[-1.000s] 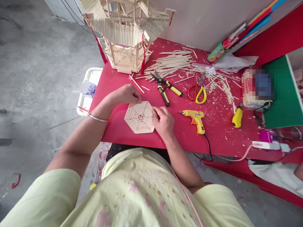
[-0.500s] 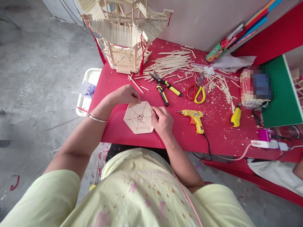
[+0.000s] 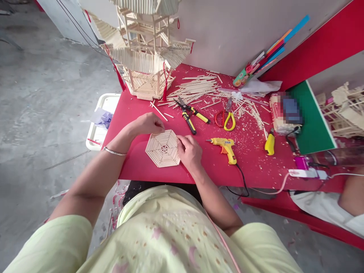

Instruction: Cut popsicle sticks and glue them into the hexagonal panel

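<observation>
A hexagonal panel of thin wooden sticks (image 3: 163, 155), laid in nested rings around a small spoked centre, lies on the red table near its front edge. My left hand (image 3: 148, 123) is closed with its fingertips at the panel's top edge. At the right corner, my right hand (image 3: 191, 151) pinches the rim between thumb and curled fingers. To the right of that hand lies a yellow hot glue gun (image 3: 225, 147), its nozzle pointing left. Behind the panel are yellow-and-black pruning shears (image 3: 190, 115) with open blades.
A tiered stick pagoda with red tassels (image 3: 136, 57) stands at the back left. Loose sticks (image 3: 196, 87) are heaped beside it. Red-and-yellow-handled pliers (image 3: 226, 118), a yellow-handled tool (image 3: 269, 143) and a power strip (image 3: 304, 173) lie to the right. Another person's arm (image 3: 352, 193) shows at the right edge.
The view has shifted, showing more of the pagoda's upper tiers and more stick work at the right. Both hands stay at the same edges of the panel.
</observation>
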A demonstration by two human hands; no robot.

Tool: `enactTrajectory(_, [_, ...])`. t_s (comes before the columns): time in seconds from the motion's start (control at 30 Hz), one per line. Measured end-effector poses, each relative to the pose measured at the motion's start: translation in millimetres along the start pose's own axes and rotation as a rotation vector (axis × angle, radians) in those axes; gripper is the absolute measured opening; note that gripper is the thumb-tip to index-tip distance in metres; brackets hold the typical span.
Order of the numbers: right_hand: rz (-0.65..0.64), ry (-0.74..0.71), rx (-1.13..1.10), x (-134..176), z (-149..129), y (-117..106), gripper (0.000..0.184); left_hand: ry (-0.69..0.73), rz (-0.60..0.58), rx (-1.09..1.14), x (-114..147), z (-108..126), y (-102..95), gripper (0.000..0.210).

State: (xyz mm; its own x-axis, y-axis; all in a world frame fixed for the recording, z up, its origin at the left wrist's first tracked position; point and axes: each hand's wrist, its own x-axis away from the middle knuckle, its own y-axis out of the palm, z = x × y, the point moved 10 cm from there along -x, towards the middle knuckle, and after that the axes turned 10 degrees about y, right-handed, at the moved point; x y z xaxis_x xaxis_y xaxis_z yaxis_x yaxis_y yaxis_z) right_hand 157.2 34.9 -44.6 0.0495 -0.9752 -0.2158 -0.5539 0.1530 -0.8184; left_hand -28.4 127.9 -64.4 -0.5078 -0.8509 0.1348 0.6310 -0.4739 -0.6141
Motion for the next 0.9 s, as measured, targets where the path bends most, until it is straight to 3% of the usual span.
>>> enactTrajectory(0.9, [-0.002, -0.007, 0.016, -0.4, -2.6, -0.1, 0.030, -0.038, 0.019, -0.025, 0.3, 2.7, -1.4, 0.018])
